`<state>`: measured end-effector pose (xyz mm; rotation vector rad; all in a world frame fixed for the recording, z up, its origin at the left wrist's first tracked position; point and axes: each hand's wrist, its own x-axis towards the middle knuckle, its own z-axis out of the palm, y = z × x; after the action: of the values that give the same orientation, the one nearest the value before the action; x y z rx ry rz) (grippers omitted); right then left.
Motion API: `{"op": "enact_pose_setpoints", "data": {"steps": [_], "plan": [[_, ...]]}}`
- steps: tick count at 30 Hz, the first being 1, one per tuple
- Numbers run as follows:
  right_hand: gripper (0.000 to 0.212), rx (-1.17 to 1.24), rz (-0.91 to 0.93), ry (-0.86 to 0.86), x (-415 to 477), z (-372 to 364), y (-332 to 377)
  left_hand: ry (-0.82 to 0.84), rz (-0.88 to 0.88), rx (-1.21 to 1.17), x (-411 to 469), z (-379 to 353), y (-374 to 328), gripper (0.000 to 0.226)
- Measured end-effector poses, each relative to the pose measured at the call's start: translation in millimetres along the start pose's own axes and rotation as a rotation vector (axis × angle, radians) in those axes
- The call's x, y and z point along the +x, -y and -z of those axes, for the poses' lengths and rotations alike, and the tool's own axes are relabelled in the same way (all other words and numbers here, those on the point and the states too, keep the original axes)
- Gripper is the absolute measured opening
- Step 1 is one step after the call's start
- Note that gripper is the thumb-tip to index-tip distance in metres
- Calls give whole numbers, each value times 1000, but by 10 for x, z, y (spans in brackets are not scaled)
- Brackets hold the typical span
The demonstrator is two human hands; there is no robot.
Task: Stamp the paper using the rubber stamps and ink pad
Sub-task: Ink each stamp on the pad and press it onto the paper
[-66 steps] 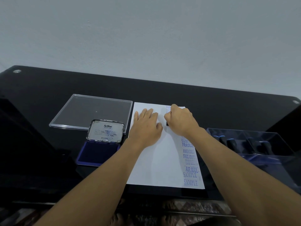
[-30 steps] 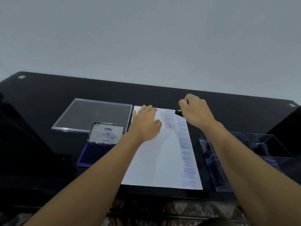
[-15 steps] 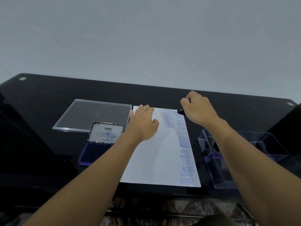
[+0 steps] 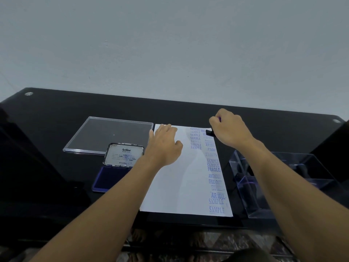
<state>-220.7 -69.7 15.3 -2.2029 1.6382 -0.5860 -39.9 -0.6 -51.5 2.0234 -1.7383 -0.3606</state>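
A white paper (image 4: 181, 182) lies on the black table (image 4: 56, 114), with blue stamped words in a column down its right side and a shorter column near the top. My left hand (image 4: 163, 143) rests flat on the paper's upper left part. My right hand (image 4: 229, 129) grips a black rubber stamp (image 4: 210, 132) whose base sits at the paper's top right corner. The open ink pad (image 4: 111, 178), with a blue pad and a raised metal lid, lies left of the paper.
A clear plastic lid (image 4: 107, 136) lies flat behind the ink pad. A clear plastic box (image 4: 287, 186) holding more dark stamps stands right of the paper. The table's front edge runs just below the paper. A pale wall rises behind the table.
My right hand moved the stamp from the middle top of the paper over to the top right corner. My left hand stayed on the paper.
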Motion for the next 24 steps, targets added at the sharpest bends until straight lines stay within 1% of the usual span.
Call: {"op": "enact_pose_setpoints", "data": {"steps": [6,12,15,20,24], "plan": [[24,0,-8,2,-72,56,-38,2,10,-12,-73,4,-15,50],[23,-1,-38,30,-258,237,-176,16,-42,-56,-254,-65,-231,49],[20,-3,-39,21,-399,362,-313,22,-70,-53,-367,-176,-415,49],[17,0,-72,17,-685,583,-610,42,-179,-86,-582,-339,-854,50],[16,-8,-119,-11,-903,759,-853,46,-230,-116,-699,-419,-1197,46]]}}
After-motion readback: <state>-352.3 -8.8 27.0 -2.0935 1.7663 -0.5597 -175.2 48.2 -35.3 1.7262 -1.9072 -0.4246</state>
